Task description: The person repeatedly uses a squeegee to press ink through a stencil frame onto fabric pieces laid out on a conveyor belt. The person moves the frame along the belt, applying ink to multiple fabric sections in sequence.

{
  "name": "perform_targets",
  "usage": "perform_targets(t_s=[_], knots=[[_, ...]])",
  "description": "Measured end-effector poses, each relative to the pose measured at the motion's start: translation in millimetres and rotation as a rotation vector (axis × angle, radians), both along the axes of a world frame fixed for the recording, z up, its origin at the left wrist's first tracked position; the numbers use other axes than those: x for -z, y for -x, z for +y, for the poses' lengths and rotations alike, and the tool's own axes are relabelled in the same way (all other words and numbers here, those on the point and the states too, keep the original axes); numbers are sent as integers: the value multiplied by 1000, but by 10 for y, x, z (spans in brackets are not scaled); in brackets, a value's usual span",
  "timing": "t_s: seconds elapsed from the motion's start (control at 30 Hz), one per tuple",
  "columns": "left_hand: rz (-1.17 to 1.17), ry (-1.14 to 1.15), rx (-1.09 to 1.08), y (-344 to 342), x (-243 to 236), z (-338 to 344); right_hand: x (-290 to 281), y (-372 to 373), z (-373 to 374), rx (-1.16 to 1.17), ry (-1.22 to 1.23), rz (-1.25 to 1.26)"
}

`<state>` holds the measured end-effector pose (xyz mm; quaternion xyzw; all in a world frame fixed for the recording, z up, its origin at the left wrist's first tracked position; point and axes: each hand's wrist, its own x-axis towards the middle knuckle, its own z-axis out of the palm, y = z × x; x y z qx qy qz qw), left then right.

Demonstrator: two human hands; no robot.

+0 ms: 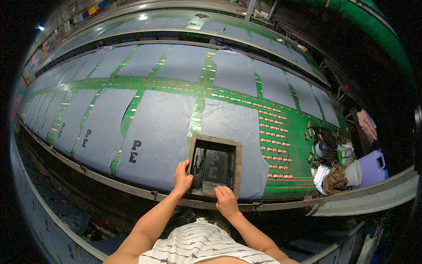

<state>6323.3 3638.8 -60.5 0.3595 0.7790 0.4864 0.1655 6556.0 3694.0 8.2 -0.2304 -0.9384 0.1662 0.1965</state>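
A deep wooden screen-printing frame [238, 169] lies on a grey-blue fabric panel [231, 119] at the near edge of the long table. Dark ink smears its mesh, and block letters show through faintly. My left hand [183, 177] is closed on the frame's left side, near its front corner. At the front of the frame, my right hand [226, 201] is closed over a flat, pale brown piece that looks like a squeegee [209, 188]. Its lower part is hidden. Just left lies another panel [162, 121] with black printed letters.
More grey-blue panels [104, 119] lie in two rows along the green table [299, 145], several in the near row printed. At the right end stand a purple jug [372, 167], a whitish tub [353, 173] and crumpled rags [335, 178]. A metal rail [281, 206] edges the table's near side.
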Motion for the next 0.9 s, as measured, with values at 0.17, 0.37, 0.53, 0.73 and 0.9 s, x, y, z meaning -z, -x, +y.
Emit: perform_targets(t_s=[0.17, 0.37, 0.53, 0.73, 0.9], knots=[[-15, 4, -6, -24, -50, 3, -97, -94, 64, -77, 125, -60], [3, -22, -8, 0, -5, -37, -4, -306, 410, 310, 341, 201], [-14, -5, -28, -29, 0, -26, 355, -412, 534, 678, 499, 247], [-39, -19, -21, -84, -120, -15, 596, -405, 530, 697, 511, 64], [-67, 8, -32, -66, -77, -22, 652, -376, 518, 708, 476, 85]])
